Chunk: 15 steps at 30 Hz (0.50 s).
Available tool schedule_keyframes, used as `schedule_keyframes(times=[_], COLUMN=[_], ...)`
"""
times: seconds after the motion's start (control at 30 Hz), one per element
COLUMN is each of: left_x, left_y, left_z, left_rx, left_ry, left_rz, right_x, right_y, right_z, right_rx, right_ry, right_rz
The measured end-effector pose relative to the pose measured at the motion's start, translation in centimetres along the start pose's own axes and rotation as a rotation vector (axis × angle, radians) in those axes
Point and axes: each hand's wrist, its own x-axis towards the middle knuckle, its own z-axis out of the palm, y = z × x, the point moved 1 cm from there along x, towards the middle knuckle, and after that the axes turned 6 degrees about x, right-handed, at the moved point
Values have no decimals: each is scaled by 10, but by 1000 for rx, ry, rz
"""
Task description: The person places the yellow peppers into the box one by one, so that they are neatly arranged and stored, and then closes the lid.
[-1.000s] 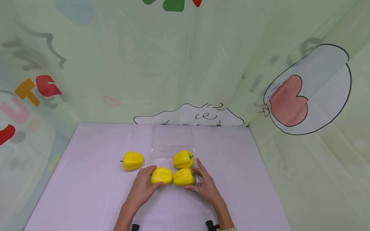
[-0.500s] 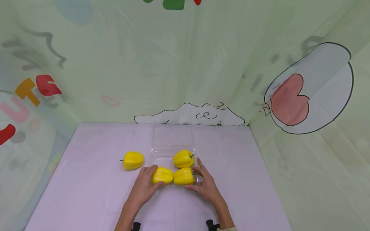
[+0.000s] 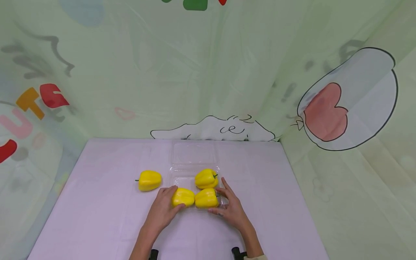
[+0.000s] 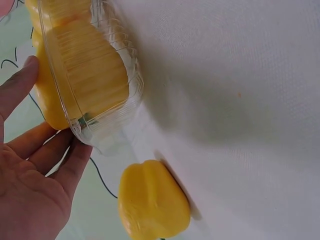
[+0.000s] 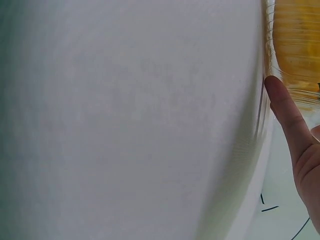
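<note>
We see a pale green curtain round the scene, printed with letters, a balloon and other cartoon shapes. In front of it spreads the table, under a pale lilac cloth. In the middle of the table sits the clear box, its lid lying back toward the curtain and its tray nearer the person.

Two bare hands come in from the near side. The left hand holds a yellow pepper between thumb and fingers — the front left pepper, which lies in the tray. From the left wrist we see that thumb on the pepper's side and fingertips by the tray's corner. The right hand is spread wide at the tray's right side, thumb by the near edge, one straight finger against the outer wall; whether it pinches anything we cannot tell.

Two more peppers share the tray: the front right pepper, end to end with the held one, and the back right pepper just behind it. The far left pepper lies on the cloth — outside the box, to its left — with its small green stem pointing left.
</note>
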Motion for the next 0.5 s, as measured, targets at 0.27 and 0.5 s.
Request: schedule_keyframes(times=[0.27, 0.5], left_x=[1, 2], left_y=[0, 2], left_z=[3, 6], left_rx=[48, 119], left_ry=[32, 29], left_rz=[21, 20], right_x=[0, -1], right_y=[-1, 0], right_z=[0, 1], right_rx=[-13, -42], right_ry=[3, 18], right_rz=[-2, -14])
